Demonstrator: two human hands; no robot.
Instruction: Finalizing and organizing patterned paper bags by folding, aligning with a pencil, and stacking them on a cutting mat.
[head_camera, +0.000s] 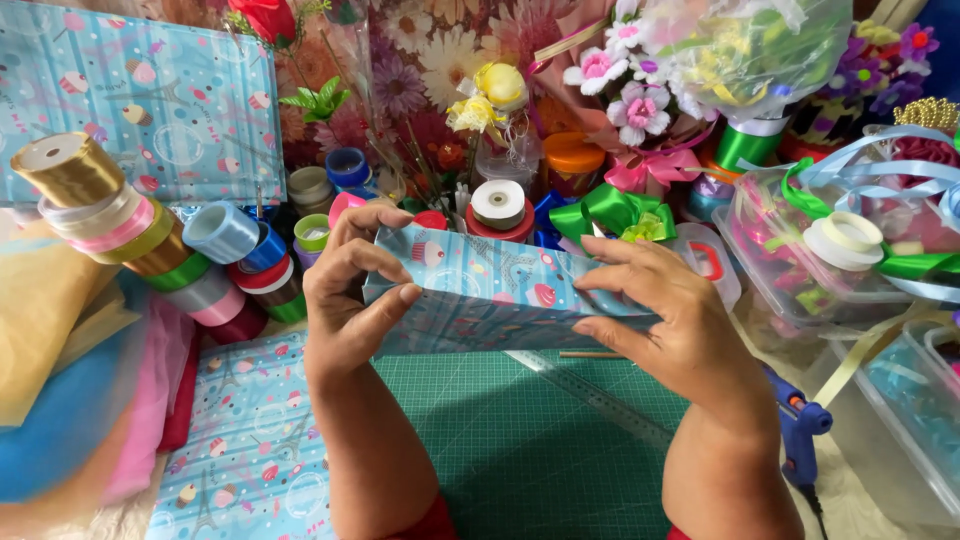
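The box (490, 290), wrapped in blue patterned paper, sits mid-scene above a green cutting mat (530, 450), held at both ends. The left hand (350, 290) pinches its left end with curled fingers; the right hand (660, 310) grips the right end, thumb underneath. A ruler (600, 400) lies on the mat, a blue glue gun (800, 430) to the right. Ribbon spools (150, 240) crowd the left, flowers (630, 90) the far side. The box's underside is hidden; the bins (900, 330) at right are cut off.
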